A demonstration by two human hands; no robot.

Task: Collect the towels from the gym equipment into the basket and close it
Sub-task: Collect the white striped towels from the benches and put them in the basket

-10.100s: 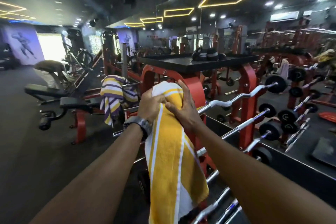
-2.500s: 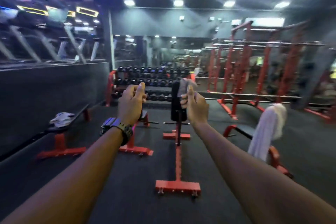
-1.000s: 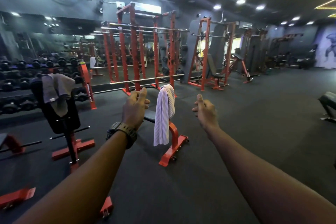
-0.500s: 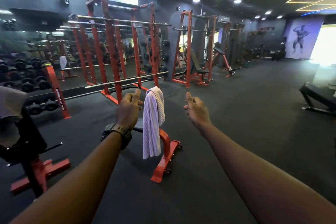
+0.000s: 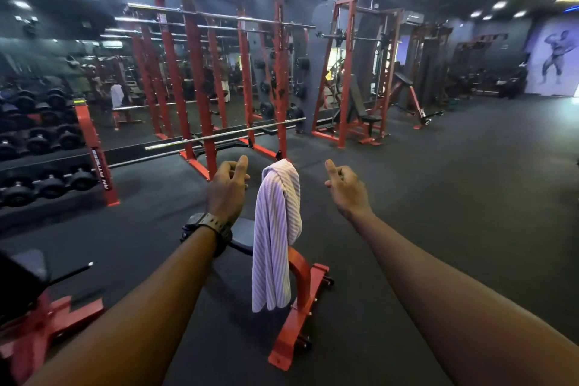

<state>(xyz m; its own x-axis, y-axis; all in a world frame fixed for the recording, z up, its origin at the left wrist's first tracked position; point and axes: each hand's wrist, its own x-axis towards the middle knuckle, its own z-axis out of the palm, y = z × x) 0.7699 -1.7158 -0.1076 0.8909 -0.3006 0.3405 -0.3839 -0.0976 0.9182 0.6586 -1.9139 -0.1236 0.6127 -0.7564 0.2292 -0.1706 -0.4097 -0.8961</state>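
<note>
A white towel with thin purple stripes [image 5: 275, 229] hangs over the raised end of a red-framed bench [image 5: 300, 301] in the middle of the floor. My left hand [image 5: 227, 189], with a dark watch on its wrist, is held out just left of the towel's top, fingers loosely curled and holding nothing. My right hand [image 5: 343, 186] hovers just right of the towel, also loosely curled and holding nothing. Neither hand touches the towel. No basket is in view.
Red power racks [image 5: 194, 78] with barbells stand behind the bench. A dumbbell rack [image 5: 47, 150] lines the left wall. Another red bench frame [image 5: 34, 323] sits at lower left. An incline bench station [image 5: 357, 110] is at back right, beside dark rubber floor.
The view has swung right and closed in on the striped towel's bench. The yellow towel held earlier is gone from my hands. Both hands now flank the hanging towel.
</note>
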